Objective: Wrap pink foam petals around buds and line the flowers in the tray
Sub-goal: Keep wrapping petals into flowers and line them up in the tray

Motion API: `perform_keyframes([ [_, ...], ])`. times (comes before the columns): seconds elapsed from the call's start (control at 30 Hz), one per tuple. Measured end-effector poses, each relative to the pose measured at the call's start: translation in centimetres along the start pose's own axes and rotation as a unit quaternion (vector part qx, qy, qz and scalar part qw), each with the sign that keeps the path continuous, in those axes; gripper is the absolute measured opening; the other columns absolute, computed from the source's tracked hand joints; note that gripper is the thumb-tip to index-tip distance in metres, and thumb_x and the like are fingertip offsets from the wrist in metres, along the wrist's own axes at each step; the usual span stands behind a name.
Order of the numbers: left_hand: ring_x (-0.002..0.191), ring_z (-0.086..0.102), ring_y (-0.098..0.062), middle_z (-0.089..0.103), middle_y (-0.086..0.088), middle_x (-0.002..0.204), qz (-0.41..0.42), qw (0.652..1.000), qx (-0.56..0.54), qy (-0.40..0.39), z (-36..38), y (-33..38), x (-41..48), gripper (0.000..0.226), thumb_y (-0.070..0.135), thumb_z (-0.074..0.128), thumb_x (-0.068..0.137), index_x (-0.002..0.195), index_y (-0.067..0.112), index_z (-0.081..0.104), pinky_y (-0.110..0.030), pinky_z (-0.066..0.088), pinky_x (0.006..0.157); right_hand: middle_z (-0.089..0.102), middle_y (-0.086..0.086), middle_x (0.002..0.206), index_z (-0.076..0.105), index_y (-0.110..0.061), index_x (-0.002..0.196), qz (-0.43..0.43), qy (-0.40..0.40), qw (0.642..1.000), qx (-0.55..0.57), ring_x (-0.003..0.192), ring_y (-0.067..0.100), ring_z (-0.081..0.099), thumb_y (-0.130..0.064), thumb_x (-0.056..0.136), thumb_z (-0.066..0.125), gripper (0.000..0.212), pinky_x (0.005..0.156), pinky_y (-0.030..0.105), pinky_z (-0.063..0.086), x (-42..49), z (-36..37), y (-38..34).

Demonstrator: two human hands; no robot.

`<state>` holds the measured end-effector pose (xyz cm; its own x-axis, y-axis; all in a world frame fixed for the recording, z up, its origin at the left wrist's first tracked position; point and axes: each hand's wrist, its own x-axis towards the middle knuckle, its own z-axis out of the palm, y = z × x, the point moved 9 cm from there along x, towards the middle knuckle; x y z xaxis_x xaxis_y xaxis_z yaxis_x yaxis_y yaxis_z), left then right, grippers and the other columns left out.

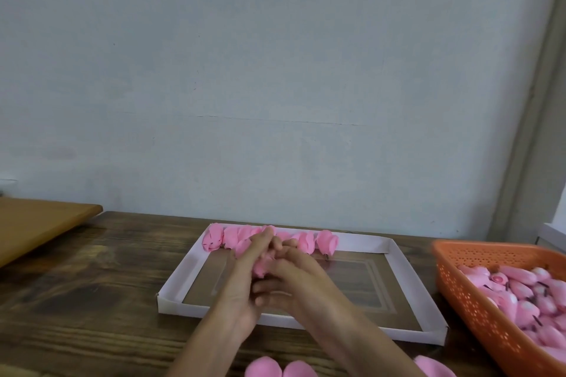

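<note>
A shallow white cardboard tray point(407, 272) lies on the wooden table. Several finished pink foam flowers point(326, 240) stand in a row along its far edge. Over the tray my left hand point(245, 278) and my right hand point(294, 278) are cupped together around one pink foam flower point(261, 266), most of it hidden between the palms. The left fingers stretch along its far side; the right fingers curl under it. Loose pink petals point(275, 367) lie at the near table edge.
An orange perforated basket point(459, 291) full of pink buds with dark stems stands at the right. A light wooden board point(39, 226) sits at the far left. A pale wall rises right behind the table.
</note>
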<state>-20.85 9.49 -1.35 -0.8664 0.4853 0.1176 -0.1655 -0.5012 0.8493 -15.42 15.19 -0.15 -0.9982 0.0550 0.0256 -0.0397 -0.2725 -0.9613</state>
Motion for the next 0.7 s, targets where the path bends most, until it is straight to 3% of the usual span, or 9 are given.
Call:
perform_keyframes([
  [0.1, 0.065, 0.064, -0.015, 0.077, -0.016, 0.113, -0.004, 0.999, 0.038, -0.017, 0.2, 0.0, -0.1, 0.059, 0.07, 0.091, 0.054, 0.071, 0.021, 0.063, -0.022, 0.038, 0.044, 0.064, 0.008, 0.081, 0.064, -0.006, 0.101, -0.055, 0.006, 0.995, -0.08, 0.073, 0.017, 0.06, -0.012, 0.1, 0.064, 0.007, 0.068, 0.03, 0.053, -0.2, 0.0, -0.4],
  [0.17, 0.061, 0.056, -0.013, 0.077, -0.014, 0.118, -0.003, 0.998, 0.053, -0.04, 0.7, 0.0, -0.3, 0.058, 0.072, 0.09, 0.051, 0.069, 0.023, 0.064, -0.022, 0.033, 0.044, 0.062, 0.005, 0.076, 0.068, -0.012, 0.093, -0.051, 0.018, 0.996, -0.068, 0.067, 0.015, 0.058, -0.015, 0.103, 0.059, 0.014, 0.063, 0.027, 0.05, 0.0, -0.1, -0.1],
  [0.3, 0.081, 0.063, -0.025, 0.076, -0.015, 0.103, 0.008, 0.997, 0.052, -0.05, 1.1, 0.2, -0.9, 0.061, 0.066, 0.096, 0.047, 0.069, 0.018, 0.066, -0.025, 0.043, 0.06, 0.059, 0.006, 0.061, 0.066, -0.008, 0.101, 0.086, 0.04, 0.995, 0.01, 0.05, 0.017, 0.056, -0.029, 0.104, 0.056, 0.024, 0.049, 0.027, 0.046, 0.4, -0.3, 2.2],
  [0.4, 0.07, 0.064, -0.034, 0.072, -0.029, 0.093, 0.06, 0.996, 0.069, -0.01, 1.0, 1.1, -1.0, 0.052, 0.051, 0.094, 0.062, 0.065, 0.008, 0.063, -0.028, 0.048, 0.048, 0.066, 0.002, 0.064, 0.06, -0.016, 0.098, 0.064, 0.025, 0.979, -0.19, 0.053, 0.014, 0.06, -0.042, 0.109, 0.042, 0.033, 0.051, 0.029, 0.051, -0.1, -1.5, 1.1],
  [0.43, 0.068, 0.059, -0.036, 0.07, -0.032, 0.088, 0.084, 0.993, 0.082, 0.02, 0.6, 1.6, -0.9, 0.048, 0.046, 0.091, 0.066, 0.063, 0.007, 0.063, -0.032, 0.048, 0.049, 0.07, -0.002, 0.069, 0.061, -0.02, 0.097, 0.012, 0.035, 0.953, -0.302, 0.058, 0.01, 0.062, -0.041, 0.11, 0.039, 0.033, 0.057, 0.032, 0.055, -0.4, -2.3, -0.3],
  [0.5, 0.067, 0.061, -0.037, 0.067, -0.028, 0.074, 0.149, 0.976, 0.131, 0.094, -0.5, 2.7, -0.7, 0.041, 0.037, 0.092, 0.072, 0.061, 0.006, 0.067, -0.041, 0.057, 0.064, 0.072, -0.004, 0.076, 0.065, -0.023, 0.089, -0.092, 0.082, 0.856, -0.502, 0.066, 0.007, 0.063, -0.037, 0.108, 0.041, 0.033, 0.072, 0.039, 0.057, -0.8, -3.5, -3.3],
  [0.57, 0.061, 0.067, -0.028, 0.067, -0.015, 0.061, 0.206, 0.946, 0.208, 0.141, -1.1, 3.6, -1.0, 0.037, 0.035, 0.09, 0.078, 0.06, 0.009, 0.07, -0.038, 0.061, 0.068, 0.066, -0.008, 0.075, 0.063, -0.026, 0.088, -0.185, 0.144, 0.769, -0.595, 0.071, 0.008, 0.059, -0.034, 0.103, 0.047, 0.024, 0.071, 0.034, 0.052, -1.5, -3.9, -6.3],
  [0.63, 0.045, 0.054, -0.017, 0.058, -0.006, 0.049, 0.245, 0.924, 0.254, 0.145, -0.9, 4.0, -1.3, 0.041, 0.04, 0.084, 0.079, 0.057, 0.011, 0.065, -0.027, 0.05, 0.049, 0.063, -0.015, 0.09, 0.064, -0.036, 0.102, -0.28, 0.127, 0.746, -0.591, 0.081, 0.004, 0.058, -0.029, 0.101, 0.05, 0.016, 0.072, 0.024, 0.048, -2.4, -2.4, -8.1],
  [0.7, 0.043, 0.042, -0.011, 0.048, 0.001, 0.045, 0.266, 0.917, 0.262, 0.144, -1.1, 3.9, -1.4, 0.04, 0.033, 0.084, 0.083, 0.055, 0.016, 0.06, -0.023, 0.038, 0.043, 0.058, -0.02, 0.112, 0.067, -0.039, 0.116, -0.321, 0.044, 0.74, -0.589, 0.094, 0.002, 0.058, -0.02, 0.102, 0.053, 0.027, 0.079, 0.017, 0.046, -2.8, -0.6, -7.9],
])
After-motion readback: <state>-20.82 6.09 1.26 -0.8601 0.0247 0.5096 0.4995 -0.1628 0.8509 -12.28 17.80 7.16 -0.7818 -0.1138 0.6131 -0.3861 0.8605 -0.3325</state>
